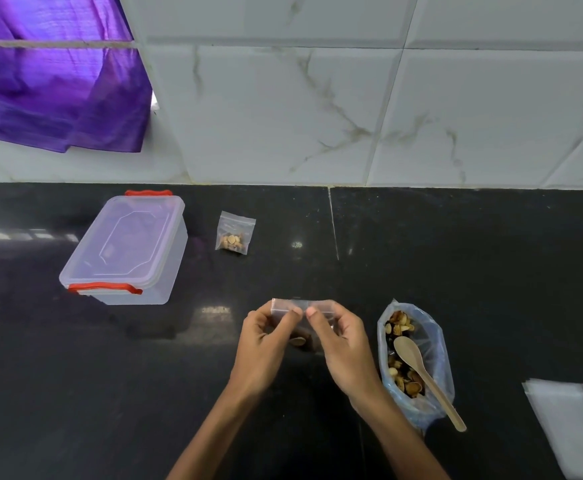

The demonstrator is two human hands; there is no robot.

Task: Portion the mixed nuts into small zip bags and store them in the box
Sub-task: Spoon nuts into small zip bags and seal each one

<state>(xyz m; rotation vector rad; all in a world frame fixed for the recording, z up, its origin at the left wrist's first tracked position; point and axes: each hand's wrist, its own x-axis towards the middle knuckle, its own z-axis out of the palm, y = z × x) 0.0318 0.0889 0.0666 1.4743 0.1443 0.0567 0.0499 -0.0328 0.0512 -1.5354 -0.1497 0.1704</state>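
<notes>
Both my hands hold a small clear zip bag [321, 305] with a few nuts in it, just above the black counter. My left hand [266, 341] pinches the bag's top strip from the left, and my right hand [340, 344] pinches it from the right, thumbs nearly meeting at the middle. To the right lies a large open blue-tinted bag of mixed nuts [432, 344] with a wooden spoon [421, 370] resting in it. A filled small zip bag [234, 233] lies further back. The clear plastic box [127, 251] with red clips sits at the left, lid on.
A stack of empty clear zip bags [574, 424] lies at the right edge of the black counter [456, 254]. A marble-tiled wall [318, 98] rises behind the counter, with purple cloth [51, 81] hanging at the upper left.
</notes>
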